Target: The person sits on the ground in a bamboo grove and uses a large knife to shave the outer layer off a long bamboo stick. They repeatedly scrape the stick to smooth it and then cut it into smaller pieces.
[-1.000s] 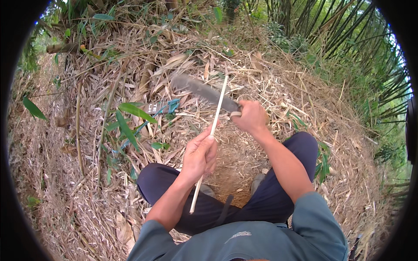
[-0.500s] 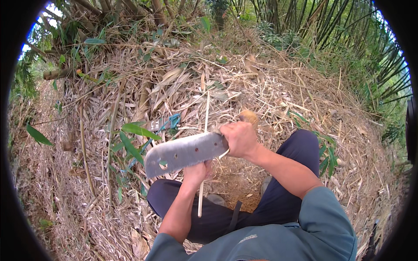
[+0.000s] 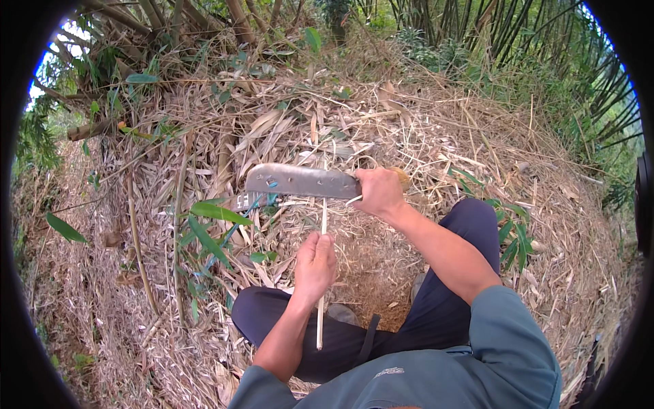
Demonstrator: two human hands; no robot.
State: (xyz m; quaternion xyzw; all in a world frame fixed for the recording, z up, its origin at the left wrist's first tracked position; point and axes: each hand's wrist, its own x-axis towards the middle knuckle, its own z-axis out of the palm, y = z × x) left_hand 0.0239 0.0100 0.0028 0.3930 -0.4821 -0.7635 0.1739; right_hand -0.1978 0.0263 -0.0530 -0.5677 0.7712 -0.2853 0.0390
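Note:
My right hand (image 3: 379,193) is closed round the handle of a machete (image 3: 300,181), whose wide grey blade with several holes points to the left. A bit of the yellowish wooden handle (image 3: 404,178) sticks out behind my fist. In my left hand (image 3: 315,267) a thin, pale bamboo strip (image 3: 320,328) is pinched between the fingers; its near end hangs over my left leg. Farther off, the strip passes under the blade, which hides part of it. Whether the edge touches the strip cannot be made out. A curled sliver (image 3: 353,200) shows by my right hand.
My bent legs in dark trousers (image 3: 449,266) frame a patch of brown shavings (image 3: 371,286). Dry bamboo leaves (image 3: 272,123) cover the ground. Green leaves (image 3: 219,212) and a blue strap (image 3: 240,223) lie to the left. Bamboo stems (image 3: 538,48) stand at the far right.
The blade has moved away from me along the strip, from over my left hand to beyond it. My left fingers, covered by the blade before, now show on the strip.

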